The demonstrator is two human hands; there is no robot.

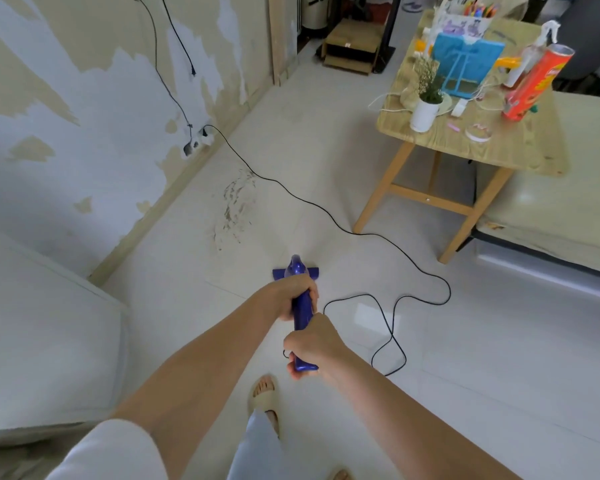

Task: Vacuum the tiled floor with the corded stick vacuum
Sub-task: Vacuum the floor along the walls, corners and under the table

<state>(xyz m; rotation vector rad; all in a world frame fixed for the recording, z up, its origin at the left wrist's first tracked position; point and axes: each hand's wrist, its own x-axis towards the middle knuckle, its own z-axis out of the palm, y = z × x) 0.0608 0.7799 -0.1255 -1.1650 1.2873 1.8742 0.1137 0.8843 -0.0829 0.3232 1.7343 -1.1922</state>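
Tiled floor (465, 341) | both hands' grip clasps vacuum (303, 306): left hand (293, 296), right hand (314, 344) | cup (466, 20) holds pens

From where I stand, both hands hide most of the blue vacuum handle (302, 308), the floor head (296, 271) shows only its ends, and the red snack tube's label (534, 83) is too blurred to read.

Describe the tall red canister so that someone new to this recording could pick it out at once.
Start at the light wooden table on the right of the room, opposite the peeling wall. On its far right side, next to a white spray bottle, stands the red canister, leaning with its open silver rim at the top. It is the only red, tube-shaped thing there, taller than the small potted plant.
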